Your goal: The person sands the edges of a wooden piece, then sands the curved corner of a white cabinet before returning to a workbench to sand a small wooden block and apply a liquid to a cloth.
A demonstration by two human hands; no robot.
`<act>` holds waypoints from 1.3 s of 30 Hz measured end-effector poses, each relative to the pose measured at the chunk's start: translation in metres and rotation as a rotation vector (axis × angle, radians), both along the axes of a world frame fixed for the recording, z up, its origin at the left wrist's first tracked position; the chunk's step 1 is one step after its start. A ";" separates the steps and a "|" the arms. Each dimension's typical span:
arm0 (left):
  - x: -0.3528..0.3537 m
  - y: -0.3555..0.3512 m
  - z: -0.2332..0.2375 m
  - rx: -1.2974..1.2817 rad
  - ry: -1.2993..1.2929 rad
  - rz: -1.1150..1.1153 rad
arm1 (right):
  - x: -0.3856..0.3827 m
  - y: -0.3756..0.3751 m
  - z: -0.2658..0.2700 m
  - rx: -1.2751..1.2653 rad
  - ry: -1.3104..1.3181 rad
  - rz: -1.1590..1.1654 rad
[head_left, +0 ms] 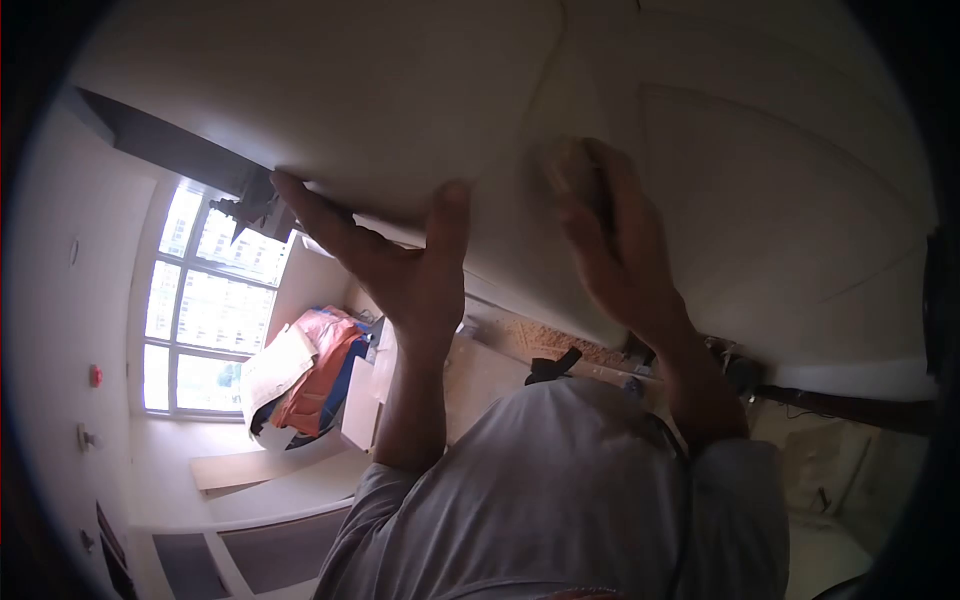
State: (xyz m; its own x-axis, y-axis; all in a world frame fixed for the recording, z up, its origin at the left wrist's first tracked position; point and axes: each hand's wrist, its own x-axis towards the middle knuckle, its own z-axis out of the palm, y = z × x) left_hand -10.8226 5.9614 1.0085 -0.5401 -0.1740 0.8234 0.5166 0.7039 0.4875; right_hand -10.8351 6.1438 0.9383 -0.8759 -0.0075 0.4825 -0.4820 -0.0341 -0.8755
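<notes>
A large pale, smooth surface point(400, 100) fills the upper part of the view. My left hand point(410, 265) lies against its lower edge, thumb and forefinger stretched wide apart; its other fingers are hidden. Farther right, my right hand point(625, 240) is closed around a small pale yellowish block point(567, 165), which rests against the same surface. The block is blurred and partly covered by the fingers, so I cannot make out its exact kind. A faint curved line runs down the surface above it.
A barred window point(215, 300) is at the left, with a heap of orange and blue sheeting point(315, 365) near it. Brown crumbly material point(560, 340) lies below the surface's edge. A dark bar point(850, 408) extends at the lower right. A red button point(96, 376) sits on the left wall.
</notes>
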 end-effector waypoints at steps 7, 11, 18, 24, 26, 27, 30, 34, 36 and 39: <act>0.002 0.004 0.003 -0.023 0.042 -0.099 | -0.009 -0.028 -0.001 0.065 0.352 -0.282; 0.012 -0.009 0.016 -0.340 -0.063 0.064 | 0.009 -0.044 -0.006 0.050 0.360 -0.289; 0.009 -0.007 0.012 -0.330 -0.085 0.107 | 0.008 -0.049 0.000 0.128 0.396 -0.384; 0.007 -0.013 0.009 -0.263 -0.019 0.027 | 0.001 -0.048 0.007 0.089 0.515 -0.405; 0.006 -0.012 0.011 -0.284 0.004 0.045 | 0.006 -0.046 0.006 0.094 0.444 -0.378; 0.005 -0.011 0.011 -0.284 0.007 0.040 | 0.007 -0.042 0.004 0.105 0.386 -0.347; 0.004 -0.009 0.008 -0.215 0.005 -0.016 | 0.003 -0.032 0.000 0.077 0.372 -0.321; 0.003 -0.008 0.004 -0.109 0.040 -0.028 | -0.007 -0.006 0.016 0.140 0.306 -0.323; 0.004 -0.012 0.006 -0.140 0.027 0.015 | -0.016 -0.001 0.024 0.224 0.410 -0.336; 0.001 -0.016 0.006 -0.083 -0.035 0.109 | -0.050 0.021 0.045 0.470 0.709 -0.358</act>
